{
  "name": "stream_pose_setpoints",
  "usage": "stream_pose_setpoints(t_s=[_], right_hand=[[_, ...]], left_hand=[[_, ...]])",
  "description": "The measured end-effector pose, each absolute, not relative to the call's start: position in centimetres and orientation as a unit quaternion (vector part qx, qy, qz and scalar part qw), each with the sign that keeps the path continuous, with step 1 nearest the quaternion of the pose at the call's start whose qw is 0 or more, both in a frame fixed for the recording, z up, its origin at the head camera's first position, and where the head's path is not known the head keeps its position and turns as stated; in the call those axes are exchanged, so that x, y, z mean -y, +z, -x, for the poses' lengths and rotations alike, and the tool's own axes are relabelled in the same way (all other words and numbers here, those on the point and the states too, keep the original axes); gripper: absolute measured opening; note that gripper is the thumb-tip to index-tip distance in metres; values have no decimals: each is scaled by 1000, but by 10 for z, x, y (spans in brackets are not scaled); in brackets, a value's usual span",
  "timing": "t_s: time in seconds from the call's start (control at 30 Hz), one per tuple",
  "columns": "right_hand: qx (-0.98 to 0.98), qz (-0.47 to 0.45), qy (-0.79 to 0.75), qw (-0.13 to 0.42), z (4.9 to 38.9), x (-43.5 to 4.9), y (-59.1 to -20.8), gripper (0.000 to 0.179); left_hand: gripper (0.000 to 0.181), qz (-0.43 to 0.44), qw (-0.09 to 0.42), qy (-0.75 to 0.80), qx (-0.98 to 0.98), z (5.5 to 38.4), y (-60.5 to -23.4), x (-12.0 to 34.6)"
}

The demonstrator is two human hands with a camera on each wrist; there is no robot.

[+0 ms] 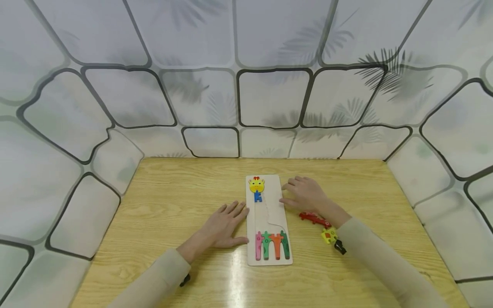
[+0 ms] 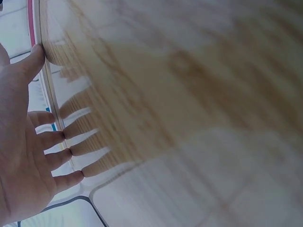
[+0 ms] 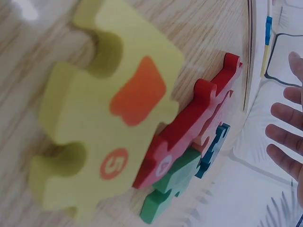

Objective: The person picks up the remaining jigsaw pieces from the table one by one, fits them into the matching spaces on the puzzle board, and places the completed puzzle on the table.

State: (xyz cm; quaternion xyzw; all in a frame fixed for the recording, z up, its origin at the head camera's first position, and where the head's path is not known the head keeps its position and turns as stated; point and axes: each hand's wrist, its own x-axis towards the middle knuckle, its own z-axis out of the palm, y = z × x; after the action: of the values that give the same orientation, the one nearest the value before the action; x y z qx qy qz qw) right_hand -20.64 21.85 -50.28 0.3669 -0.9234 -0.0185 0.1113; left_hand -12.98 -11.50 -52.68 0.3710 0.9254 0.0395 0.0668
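Observation:
A white puzzle board [image 1: 274,209] lies upright before me. At its top sits a yellow giraffe head [image 1: 256,185] with a blue neck piece [image 1: 258,196] below. Pink [image 1: 258,248], green [image 1: 266,248], orange [image 1: 277,249] and dark green [image 1: 285,248] leg pieces line the bottom. My left hand [image 1: 225,226] rests flat on the table, its spread fingertips at the board's left edge. The right hand [image 1: 306,194] reaches to the opposite edge with relaxed fingers and holds nothing. Under the right wrist lie a red piece [image 1: 315,219] and a yellow piece [image 3: 113,118] marked 5.
Beyond the red piece, the right wrist view shows a loose green piece [image 3: 177,172] and a dark blue piece [image 3: 215,149]. The wooden table [image 1: 185,184] is glossy. A pale patterned curtain [image 1: 273,98] encloses its back and sides.

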Motion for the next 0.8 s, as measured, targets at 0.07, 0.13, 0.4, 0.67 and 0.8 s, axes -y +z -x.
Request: stream_pose_setpoints(t_s=[0.07, 0.13, 0.4, 0.67, 0.8], right_hand=[[923, -368, -14, 110, 205, -221, -502, 44], [925, -366, -12, 105, 203, -224, -502, 44], [927, -365, 6, 93, 196, -235, -498, 41], [927, -365, 9, 83, 190, -245, -501, 42], [929, -362, 8, 75, 187, -249, -501, 43]], left_hand=[[94, -370, 69, 40, -925, 130, -527, 115], [94, -369, 71, 39, -926, 130, -527, 115], [95, -368, 73, 33, -926, 129, -526, 115], [95, -368, 77, 32, -926, 130, -528, 115], [95, -368, 77, 32, -926, 130, -529, 115]])
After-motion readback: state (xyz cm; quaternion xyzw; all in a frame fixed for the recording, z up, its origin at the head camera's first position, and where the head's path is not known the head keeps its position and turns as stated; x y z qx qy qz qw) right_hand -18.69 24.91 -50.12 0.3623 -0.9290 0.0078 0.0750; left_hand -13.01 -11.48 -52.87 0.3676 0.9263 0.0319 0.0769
